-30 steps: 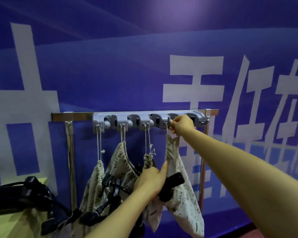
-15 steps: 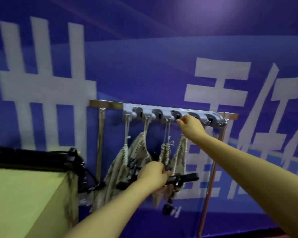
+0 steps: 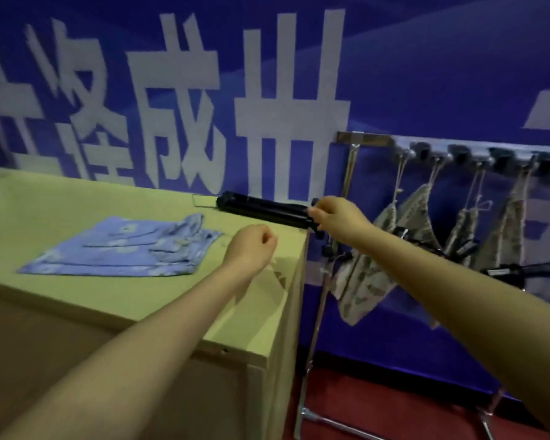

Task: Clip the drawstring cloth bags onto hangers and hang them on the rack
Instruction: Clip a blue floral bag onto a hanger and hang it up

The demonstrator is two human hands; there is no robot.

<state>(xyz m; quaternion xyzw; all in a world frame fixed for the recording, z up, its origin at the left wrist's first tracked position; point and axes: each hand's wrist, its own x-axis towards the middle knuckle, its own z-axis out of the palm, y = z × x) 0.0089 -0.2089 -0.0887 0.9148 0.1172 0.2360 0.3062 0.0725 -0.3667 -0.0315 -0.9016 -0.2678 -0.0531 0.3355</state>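
Observation:
Several beige patterned drawstring bags (image 3: 508,230) hang by their strings from the grey hooks of the metal rack (image 3: 362,139) at the right, with black hangers clipped among them. A pile of blue patterned cloth bags (image 3: 118,249) lies flat on the pale table (image 3: 140,296). A stack of black hangers (image 3: 264,209) lies at the table's back right corner. My right hand (image 3: 334,217) reaches to the stack's right end and its fingers curl around that end. My left hand (image 3: 251,249) hovers over the table right of the blue bags, fingers curled, holding nothing.
The table's right edge stands close to the rack's left post (image 3: 318,312). A blue wall with large white characters (image 3: 267,106) runs behind both. Red floor (image 3: 394,408) shows under the rack's metal feet.
The view has swung left from the rack to the table. My right hand left the rack hook and came to the hanger stack; my left hand let go of the hanging bag's hanger.

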